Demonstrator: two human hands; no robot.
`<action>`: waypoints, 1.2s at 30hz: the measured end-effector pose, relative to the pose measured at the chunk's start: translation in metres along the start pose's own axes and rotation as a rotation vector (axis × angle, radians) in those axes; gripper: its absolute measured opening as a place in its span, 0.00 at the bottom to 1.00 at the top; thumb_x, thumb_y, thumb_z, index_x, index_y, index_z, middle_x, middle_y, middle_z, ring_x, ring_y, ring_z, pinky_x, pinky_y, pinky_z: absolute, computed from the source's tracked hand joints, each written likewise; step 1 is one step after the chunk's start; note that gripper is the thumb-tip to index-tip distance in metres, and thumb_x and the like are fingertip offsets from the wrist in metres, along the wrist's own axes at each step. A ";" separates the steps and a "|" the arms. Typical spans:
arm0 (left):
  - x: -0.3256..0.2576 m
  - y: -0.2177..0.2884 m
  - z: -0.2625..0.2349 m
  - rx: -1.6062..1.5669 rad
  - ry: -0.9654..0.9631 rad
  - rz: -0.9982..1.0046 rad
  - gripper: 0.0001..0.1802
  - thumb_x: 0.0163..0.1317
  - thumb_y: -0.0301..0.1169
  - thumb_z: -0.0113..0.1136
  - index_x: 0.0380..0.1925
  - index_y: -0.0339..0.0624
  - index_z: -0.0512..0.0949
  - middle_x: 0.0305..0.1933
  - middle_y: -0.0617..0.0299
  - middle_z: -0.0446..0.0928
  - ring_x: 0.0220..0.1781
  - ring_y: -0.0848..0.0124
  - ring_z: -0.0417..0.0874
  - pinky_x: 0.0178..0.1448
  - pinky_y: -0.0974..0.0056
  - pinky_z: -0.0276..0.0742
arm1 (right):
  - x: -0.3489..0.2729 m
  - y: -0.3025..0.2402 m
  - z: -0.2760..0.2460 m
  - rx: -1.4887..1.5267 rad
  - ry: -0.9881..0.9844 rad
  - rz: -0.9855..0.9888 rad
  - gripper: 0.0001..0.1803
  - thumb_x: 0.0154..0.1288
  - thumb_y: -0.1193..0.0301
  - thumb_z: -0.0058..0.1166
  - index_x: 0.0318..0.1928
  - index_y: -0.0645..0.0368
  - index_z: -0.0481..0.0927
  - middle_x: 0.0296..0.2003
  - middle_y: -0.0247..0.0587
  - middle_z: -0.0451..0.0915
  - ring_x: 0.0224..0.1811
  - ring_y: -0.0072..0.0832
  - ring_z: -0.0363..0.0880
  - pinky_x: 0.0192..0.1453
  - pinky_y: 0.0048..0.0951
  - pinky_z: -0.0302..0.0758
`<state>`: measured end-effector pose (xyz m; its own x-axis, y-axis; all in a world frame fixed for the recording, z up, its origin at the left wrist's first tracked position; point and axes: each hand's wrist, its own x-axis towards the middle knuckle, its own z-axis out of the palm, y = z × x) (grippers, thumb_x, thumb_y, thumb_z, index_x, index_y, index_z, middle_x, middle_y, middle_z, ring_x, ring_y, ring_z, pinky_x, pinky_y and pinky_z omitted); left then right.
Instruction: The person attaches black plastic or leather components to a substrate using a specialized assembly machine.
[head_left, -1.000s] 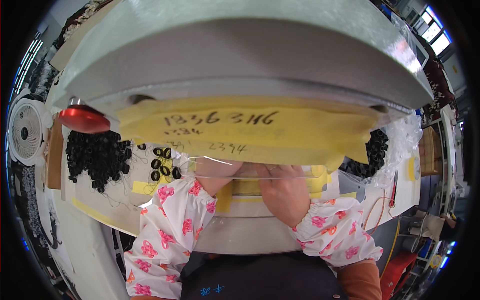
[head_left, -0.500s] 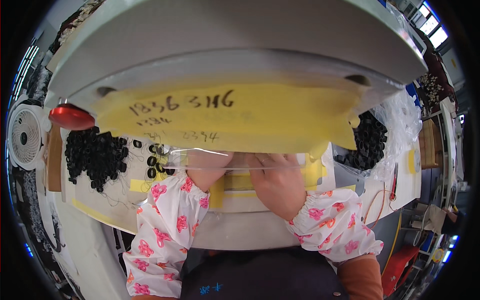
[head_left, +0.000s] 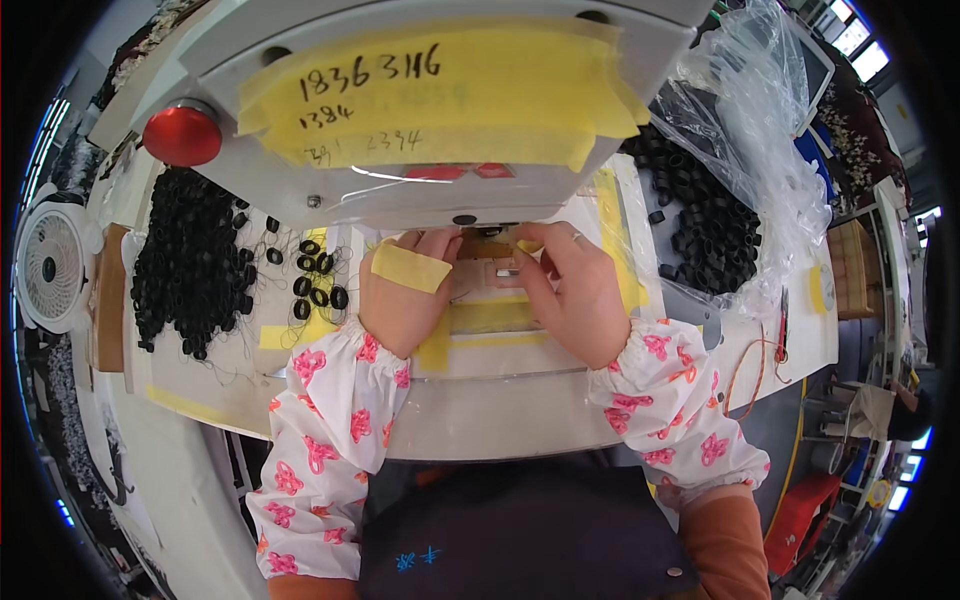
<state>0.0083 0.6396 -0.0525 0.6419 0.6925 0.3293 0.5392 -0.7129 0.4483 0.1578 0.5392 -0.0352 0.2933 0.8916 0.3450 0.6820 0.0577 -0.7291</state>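
Nearest is the dark apron [head_left: 520, 530], with blue writing low on its left side, and beyond it the table's [head_left: 480, 405] near edge. White sleeves [head_left: 320, 450] with pink and orange prints cover both forearms. Across the middle of the table, strips of yellow tape [head_left: 495, 318] run roughly parallel to the near edge. Just past them is a small bar [head_left: 508, 272], silver and short, on a pale block; its long axis runs left to right, along the near edge, one end toward the right hand [head_left: 582, 297]. That hand's thumb and forefinger are bent to a narrow gap beside the bar; whether they grip anything cannot be told. The left hand [head_left: 398, 310], a yellow patch [head_left: 410, 268] on its back, has its fingers curled together under the machine [head_left: 450, 205], and what they hold, if anything, is hidden. Left of it lie loose black rings [head_left: 319, 297], round and open, turned various ways among thin threads. A dense pile [head_left: 190, 265] of black pieces lies toward the table's left edge, another heap [head_left: 705, 225] toward its right, against clear plastic [head_left: 780, 190]. The machine carries a red knob [head_left: 183, 135] and a yellow label [head_left: 450, 95] with dark handwritten rows of figures.
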 end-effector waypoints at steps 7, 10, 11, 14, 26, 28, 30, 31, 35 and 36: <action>-0.045 0.040 -0.010 -0.353 -0.046 0.047 0.06 0.56 0.23 0.57 0.35 0.36 0.77 0.31 0.51 0.79 0.30 0.57 0.80 0.33 0.61 0.74 | 0.017 -0.005 -0.005 0.495 -0.370 0.596 0.12 0.58 0.73 0.56 0.38 0.70 0.73 0.21 0.41 0.78 0.19 0.23 0.76 0.23 0.23 0.73; -0.043 0.038 -0.013 -0.485 -0.037 0.070 0.04 0.54 0.22 0.57 0.32 0.37 0.76 0.27 0.53 0.77 0.29 0.56 0.79 0.30 0.58 0.73 | 0.016 -0.005 -0.006 0.545 -0.425 0.619 0.11 0.61 0.73 0.53 0.41 0.69 0.72 0.21 0.35 0.75 0.18 0.18 0.73 0.21 0.19 0.70; -0.039 0.035 -0.016 -0.485 -0.037 0.070 0.04 0.54 0.22 0.57 0.32 0.37 0.76 0.27 0.53 0.77 0.29 0.56 0.79 0.30 0.58 0.73 | 0.014 -0.004 -0.006 0.596 -0.368 0.625 0.10 0.61 0.74 0.53 0.39 0.68 0.72 0.21 0.35 0.75 0.18 0.18 0.73 0.22 0.18 0.70; -0.017 0.027 -0.020 -0.405 -0.128 0.053 0.04 0.56 0.23 0.57 0.32 0.37 0.77 0.28 0.54 0.78 0.30 0.56 0.79 0.32 0.60 0.74 | -0.002 0.002 -0.001 0.580 -0.245 0.518 0.08 0.58 0.77 0.53 0.38 0.68 0.73 0.21 0.36 0.75 0.20 0.20 0.74 0.24 0.21 0.71; 0.006 0.003 -0.005 -0.454 -0.149 -0.052 0.06 0.58 0.24 0.57 0.34 0.34 0.79 0.27 0.57 0.79 0.26 0.70 0.80 0.33 0.69 0.73 | 0.019 0.003 -0.015 0.445 -0.396 0.260 0.07 0.59 0.78 0.52 0.36 0.67 0.71 0.21 0.40 0.75 0.20 0.24 0.75 0.25 0.24 0.71; 0.006 -0.001 -0.001 -0.609 -0.087 0.038 0.09 0.59 0.22 0.56 0.40 0.34 0.78 0.32 0.58 0.81 0.32 0.74 0.80 0.39 0.71 0.74 | 0.030 0.009 -0.013 0.558 -0.485 0.407 0.07 0.61 0.77 0.52 0.37 0.68 0.71 0.21 0.39 0.76 0.20 0.22 0.75 0.24 0.23 0.71; 0.006 -0.004 -0.003 -0.618 -0.165 -0.017 0.11 0.59 0.23 0.55 0.42 0.35 0.78 0.34 0.59 0.81 0.35 0.75 0.80 0.42 0.72 0.74 | 0.034 0.016 -0.008 0.622 -0.533 0.483 0.07 0.63 0.76 0.50 0.37 0.68 0.70 0.22 0.38 0.76 0.20 0.19 0.74 0.22 0.20 0.71; 0.007 -0.005 -0.004 -0.633 -0.246 -0.069 0.13 0.59 0.23 0.55 0.45 0.35 0.77 0.37 0.60 0.81 0.38 0.76 0.79 0.45 0.73 0.74 | 0.036 0.017 -0.008 0.625 -0.536 0.481 0.07 0.63 0.76 0.50 0.37 0.68 0.70 0.22 0.38 0.76 0.20 0.19 0.74 0.22 0.20 0.71; 0.007 -0.005 -0.011 -0.722 -0.357 -0.191 0.13 0.60 0.23 0.56 0.46 0.36 0.77 0.41 0.62 0.80 0.40 0.78 0.78 0.46 0.73 0.73 | 0.036 0.015 -0.008 0.647 -0.534 0.499 0.06 0.63 0.76 0.50 0.35 0.68 0.69 0.23 0.38 0.75 0.20 0.19 0.75 0.22 0.19 0.72; 0.006 -0.007 -0.011 -0.706 -0.383 -0.209 0.14 0.59 0.22 0.56 0.47 0.37 0.76 0.40 0.63 0.79 0.39 0.79 0.77 0.45 0.74 0.73 | 0.035 0.014 -0.008 0.670 -0.518 0.499 0.07 0.63 0.76 0.50 0.35 0.68 0.69 0.23 0.39 0.75 0.20 0.19 0.75 0.22 0.19 0.72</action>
<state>0.0025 0.6502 -0.0438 0.7768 0.6261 -0.0671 0.2804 -0.2485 0.9272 0.1826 0.5679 -0.0288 0.0052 0.9603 -0.2791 -0.0086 -0.2790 -0.9602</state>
